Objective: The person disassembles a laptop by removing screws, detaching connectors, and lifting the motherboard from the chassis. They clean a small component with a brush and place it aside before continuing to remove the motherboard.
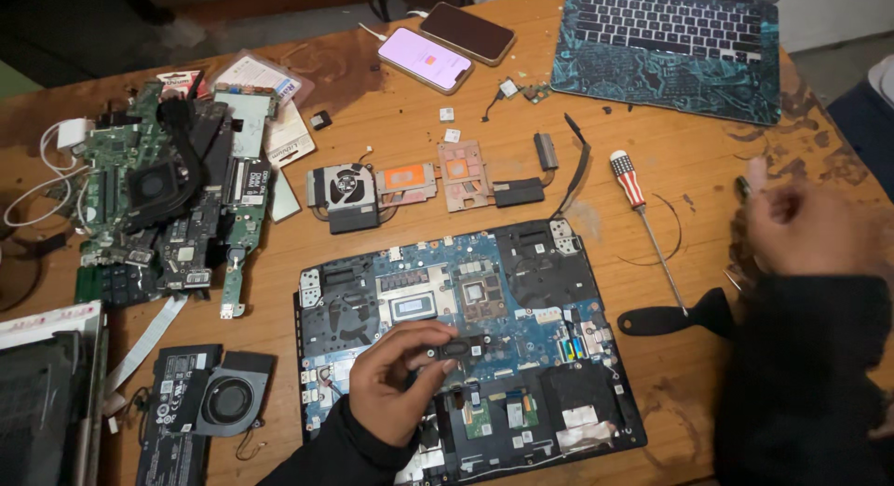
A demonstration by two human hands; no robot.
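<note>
Left hand [396, 379] low in the centre of the frame, fingers [430, 337] pinching a small black oblong part [460, 347] over the opened laptop base [466, 328]. Right hand [805, 227] at the right edge, blurred; fingers' grip impossible to tell. Screwdriver [644, 221] on the worktop [410, 132] between.

A worn wooden tabletop [410, 141] carries everything. An opened laptop base [466, 332] with its blue board exposed lies near the front edge. Behind it rest a cooling fan with copper heat plates [391, 190] and a black strip cable [575, 165]. To the left lie a pile of green circuit boards [158, 202] and a black fan [228, 393]. A striped-handled screwdriver [643, 211] and a black brush [675, 317] lie to the right. Two phones [447, 44] and a patterned laptop [666, 44] sit at the far edge.
</note>
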